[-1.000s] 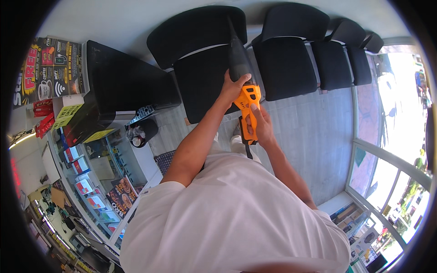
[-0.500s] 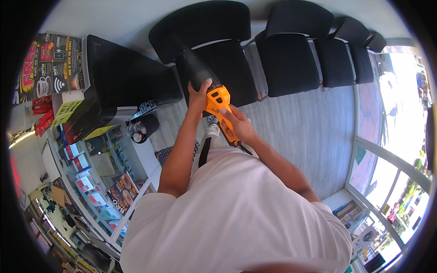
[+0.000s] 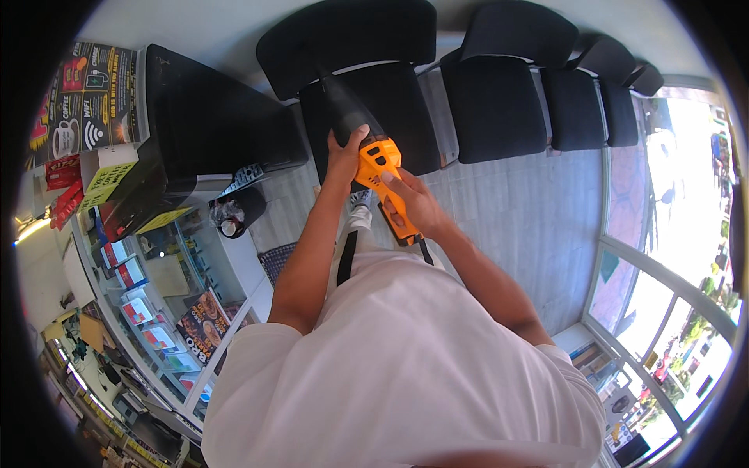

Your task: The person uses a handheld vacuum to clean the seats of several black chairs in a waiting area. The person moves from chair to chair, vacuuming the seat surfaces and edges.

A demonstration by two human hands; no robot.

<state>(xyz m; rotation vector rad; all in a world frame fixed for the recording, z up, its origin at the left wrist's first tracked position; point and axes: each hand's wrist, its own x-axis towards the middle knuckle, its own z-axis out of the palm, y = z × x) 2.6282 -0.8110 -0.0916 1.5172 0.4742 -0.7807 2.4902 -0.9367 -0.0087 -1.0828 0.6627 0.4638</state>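
Note:
An orange handheld vacuum cleaner (image 3: 379,162) with a dark see-through nozzle section (image 3: 349,105) is held out in front of me. The left side of that dark section, just ahead of the orange body, is gripped by my left hand (image 3: 346,156), its thumb lying across the top. My right hand (image 3: 415,204) is wrapped around the orange handle nearer my body. The nozzle points away from me over the nearest black chair (image 3: 409,117), towards where its seat meets the backrest. Dark on dark, the tip is hard to make out; I cannot tell whether it touches the chair.
More black chairs (image 3: 493,109) stand in a row along the wall to the right. On the left are a black cabinet (image 3: 226,117), a small dark bin (image 3: 248,209) and a glass display counter (image 3: 168,300). Grey plank flooring (image 3: 515,226) runs towards glass panels (image 3: 632,288) at the right.
The view has shifted slightly. Both hands keep their hold on the vacuum cleaner, which stays over the same chair with only a small movement.

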